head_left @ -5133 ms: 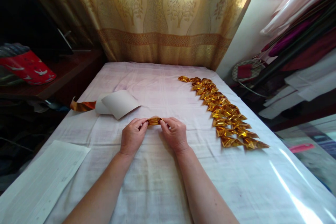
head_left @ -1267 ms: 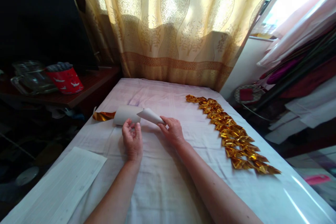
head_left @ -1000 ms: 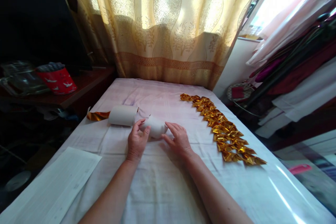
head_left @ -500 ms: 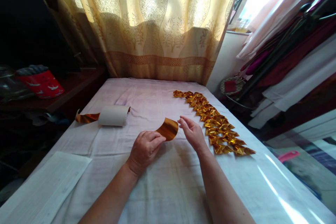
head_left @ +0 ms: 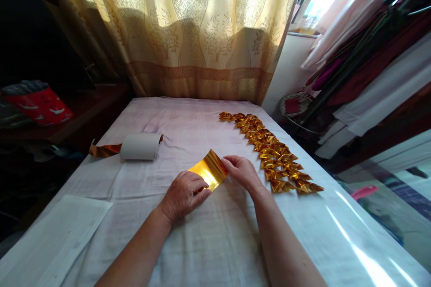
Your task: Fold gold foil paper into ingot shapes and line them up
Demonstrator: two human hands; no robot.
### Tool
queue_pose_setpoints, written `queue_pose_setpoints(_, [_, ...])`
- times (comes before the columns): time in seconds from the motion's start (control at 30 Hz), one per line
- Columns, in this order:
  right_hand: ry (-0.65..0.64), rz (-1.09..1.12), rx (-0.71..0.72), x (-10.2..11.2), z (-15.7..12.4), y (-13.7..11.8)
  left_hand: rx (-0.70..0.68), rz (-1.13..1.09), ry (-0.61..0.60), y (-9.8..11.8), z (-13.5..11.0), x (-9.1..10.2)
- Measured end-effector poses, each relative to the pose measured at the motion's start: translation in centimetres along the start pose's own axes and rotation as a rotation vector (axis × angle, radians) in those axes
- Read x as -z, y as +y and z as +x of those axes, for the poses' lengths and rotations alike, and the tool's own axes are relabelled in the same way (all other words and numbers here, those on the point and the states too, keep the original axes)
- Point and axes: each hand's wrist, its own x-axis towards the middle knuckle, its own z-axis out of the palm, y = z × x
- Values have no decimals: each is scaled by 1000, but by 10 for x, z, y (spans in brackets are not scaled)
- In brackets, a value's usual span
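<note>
A sheet of shiny gold foil paper (head_left: 213, 168), slightly curled, is held between my two hands above the bed-like white surface. My left hand (head_left: 185, 193) grips its left part, with the fingers over the top and the thumb near the lower edge. At the sheet's right edge my right hand (head_left: 240, 170) pinches it between thumb and fingers. Folded gold foil pieces (head_left: 272, 148) lie in rows to the right of my right hand. Farther left rests a curled stack of foil paper (head_left: 139, 147), its pale backing outward and gold showing at both ends.
A white paper sheet (head_left: 63, 228) lies at the near left on the white cloth (head_left: 175, 121). On a dark side table stands a red container (head_left: 43, 105). A patterned curtain (head_left: 188, 45) hangs behind, and clothes (head_left: 377, 85) hang at the right.
My right hand has closed on the sheet's right edge, which it was apart from before. The sheet has tilted and flattened, and its gold face now catches bright light.
</note>
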Motion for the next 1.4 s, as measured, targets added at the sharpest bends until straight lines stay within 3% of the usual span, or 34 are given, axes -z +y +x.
queue_pose_setpoints(0.23, [-145,102,133,5,-3,-1,8,0,-31,-2,0,-2])
queue_pose_setpoints(0.33, [-183,184,120,2,-4,-2,5,-3,-26,-1,0,-2])
queue_pose_setpoints(0.47, [-235,177,107,2,-5,-5,10,-5,-26,-1,0,-2])
queue_pose_setpoints(0.6, [-230,141,190,2,-5,-3,21,5,-17,-1,-1,-3])
queue_pose_setpoints(0.77, [-29,-35,139,-4,0,3,34,-1,14,-2,-1,-2])
queue_pose_setpoints(0.87, [238,-45,115,-7,2,2,60,31,116,-6,-1,-1])
queue_pose_setpoints(0.97, [598,12,252,-10,1,-3,126,78,273,-14,-1,0])
queue_pose_setpoints(1.03, [708,34,401,-12,0,-7,210,74,392,-20,-2,1])
queue_pose_setpoints(1.1, [625,19,513,-15,-2,-10,327,31,512,-28,-3,1])
queue_pose_setpoints(1.2, [309,-55,559,-19,-6,-14,503,-59,653,-37,-5,4])
queue_pose_setpoints(1.3, [59,-116,511,-12,-11,-21,569,-132,641,-40,-7,8])
queue_pose_setpoints(1.4, [-106,-122,455,5,-18,-29,552,-181,572,-35,-7,11])
